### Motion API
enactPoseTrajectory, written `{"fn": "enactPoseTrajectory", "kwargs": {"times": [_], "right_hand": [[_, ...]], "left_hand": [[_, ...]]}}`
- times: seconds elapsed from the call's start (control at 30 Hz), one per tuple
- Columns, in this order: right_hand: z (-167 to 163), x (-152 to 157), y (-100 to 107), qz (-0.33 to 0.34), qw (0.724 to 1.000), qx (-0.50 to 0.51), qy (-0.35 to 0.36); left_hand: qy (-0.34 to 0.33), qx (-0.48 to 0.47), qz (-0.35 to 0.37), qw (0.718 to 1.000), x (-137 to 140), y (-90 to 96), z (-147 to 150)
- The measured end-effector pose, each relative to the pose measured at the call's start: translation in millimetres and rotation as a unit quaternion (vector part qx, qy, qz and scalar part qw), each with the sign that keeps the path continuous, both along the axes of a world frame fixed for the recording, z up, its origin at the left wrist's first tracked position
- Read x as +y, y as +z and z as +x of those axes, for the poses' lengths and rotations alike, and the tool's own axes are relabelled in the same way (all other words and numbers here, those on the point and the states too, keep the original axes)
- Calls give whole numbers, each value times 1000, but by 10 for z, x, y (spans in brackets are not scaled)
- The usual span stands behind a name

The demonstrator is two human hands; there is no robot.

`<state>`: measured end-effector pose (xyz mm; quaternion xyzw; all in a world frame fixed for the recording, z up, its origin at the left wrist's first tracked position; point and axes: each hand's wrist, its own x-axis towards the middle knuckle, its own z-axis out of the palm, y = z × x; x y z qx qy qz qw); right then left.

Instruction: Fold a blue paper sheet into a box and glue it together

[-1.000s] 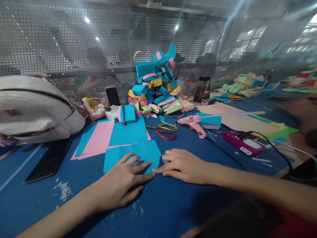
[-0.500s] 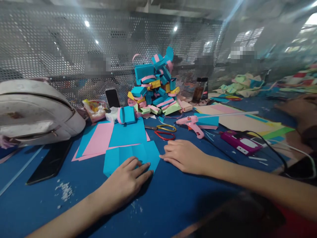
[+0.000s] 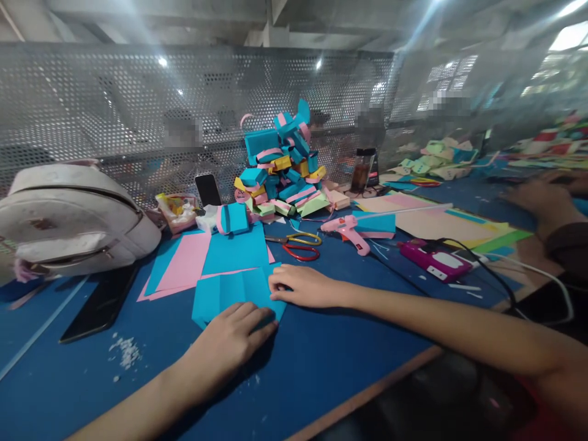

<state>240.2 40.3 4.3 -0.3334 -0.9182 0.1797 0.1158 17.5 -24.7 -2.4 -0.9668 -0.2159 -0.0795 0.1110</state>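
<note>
Apparently, the creased blue sheet (image 3: 232, 289) lies on the blue table (image 3: 316, 361) directly before the person so that both hands can reach it without stretching. The left hand (image 3: 236, 334) rests palm down over its near edge, the fingers extended and a little apart, not closed on anything; I suppose its weight stops the paper from sliding. The right hand (image 3: 298, 286) is at the right edge of the same sheet, with the fingers bent together; whether they pinch the paper or only press upon it, I cannot tell. The two hands are near each other but not touching. Just beyond are flat pink and blue sheets (image 3: 184, 264), probably put there to be within easy reach. The scissors (image 3: 303, 247) lie to the right of these, their handles turned to the right, which would suit the right hand. Farther right, the pink glue gun (image 3: 349, 233) rests on its side, its nozzle pointing left, perhaps so that its cable can run toward the right, where the purple power strip (image 3: 434, 260) is. The tall pile of folded paper (image 3: 282, 174) stands at the far side, seemingly to leave the near space for working.
</note>
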Motion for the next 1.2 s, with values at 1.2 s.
{"fn": "enactPoseTrajectory", "kwargs": {"times": [1.2], "right_hand": [[73,81,-98,75,995,58,-7]], "left_hand": [[31,39,-150,987,104,168,-38]]}}
